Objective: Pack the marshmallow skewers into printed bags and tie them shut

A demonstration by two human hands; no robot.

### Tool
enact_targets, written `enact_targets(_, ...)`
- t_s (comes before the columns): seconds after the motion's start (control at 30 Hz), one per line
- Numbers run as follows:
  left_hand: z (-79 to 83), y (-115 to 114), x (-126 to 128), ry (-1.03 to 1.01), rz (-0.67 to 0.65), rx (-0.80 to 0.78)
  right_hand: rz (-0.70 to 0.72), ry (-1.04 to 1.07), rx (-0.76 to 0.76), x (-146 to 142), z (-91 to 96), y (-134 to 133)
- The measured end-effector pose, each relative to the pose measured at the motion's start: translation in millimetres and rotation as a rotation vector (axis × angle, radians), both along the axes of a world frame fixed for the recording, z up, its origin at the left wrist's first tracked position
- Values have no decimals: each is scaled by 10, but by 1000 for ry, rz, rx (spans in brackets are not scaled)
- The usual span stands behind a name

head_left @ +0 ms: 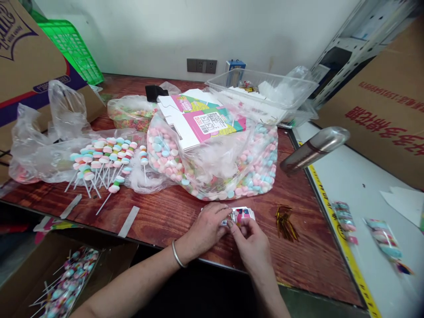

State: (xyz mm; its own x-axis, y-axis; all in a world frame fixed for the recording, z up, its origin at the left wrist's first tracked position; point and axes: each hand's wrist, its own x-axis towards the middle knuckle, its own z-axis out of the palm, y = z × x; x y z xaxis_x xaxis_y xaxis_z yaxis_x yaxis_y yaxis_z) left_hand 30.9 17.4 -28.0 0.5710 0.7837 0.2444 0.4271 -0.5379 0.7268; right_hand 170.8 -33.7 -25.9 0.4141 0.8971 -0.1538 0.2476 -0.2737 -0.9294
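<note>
My left hand [209, 224], with a bangle on its wrist, lies at the table's front edge, its fingers bent over a small stack of printed cards or sachets [244, 213]. Facing it, my right hand [253, 243] has thumb and fingers closed in a pinch at the same stack. Between the fingertips something small and shiny is mostly covered, so its kind does not show. To the right lies a bunch of gold twist ties [285, 223]. Behind my hands sits a large clear bag of pastel marshmallow candies [261, 161], with flat printed cardboard [212, 121] on top.
Left on the table are several candy skewers on white sticks [106, 154] and tape strips [129, 221]. A steel flask [314, 150] leans at right, near wrapped candies [384, 238]. Below left, an open carton [109, 265] holds more skewers. A clear plastic bin [298, 95] stands behind.
</note>
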Motion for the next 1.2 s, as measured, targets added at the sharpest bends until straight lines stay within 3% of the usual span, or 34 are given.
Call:
enact_targets(0.17, -4, -2, -7, -5, 5, -3, -9, -141, 9, 1, 64, 12)
enact_targets(0.4, 44, -26, -3, 43, 5, 6, 61, -524, 51, 50, 46, 19)
enact_targets(0.57, 23, 10, -10, 72, 8, -9, -146, -657, 183, 206, 304, -102)
enact_targets(0.67, 23, -3, -19, 27, 22, -33, -272, -582, 241, 242, 505, -173)
enact_targets(0.73, 61, -67, 5, -79, 59, -77, -377, -451, 262, 217, 592, -189)
enact_targets(0.8, 140, -166, 70, -253, 57, -221, -423, -250, 273, 158, 631, -181)
enact_targets(0.9, 317, -293, 219, -639, -27, -698, -297, 67, 276, 32, 626, -150)
enact_targets(0.97, 443, -312, 298, -937, 12, -956, -211, 162, 281, -48, 612, -136)
enact_targets(1.07, 579, -248, 312, -1252, 264, -985, -139, 181, 248, -117, 608, -132)
enact_targets(1.13, 616, -198, 269, -1302, 381, -944, -121, 171, 222, -124, 610, -134)
enact_targets(1.2, 617, -174, 221, -1281, 415, -940, -116, 153, 222, -114, 601, -138)
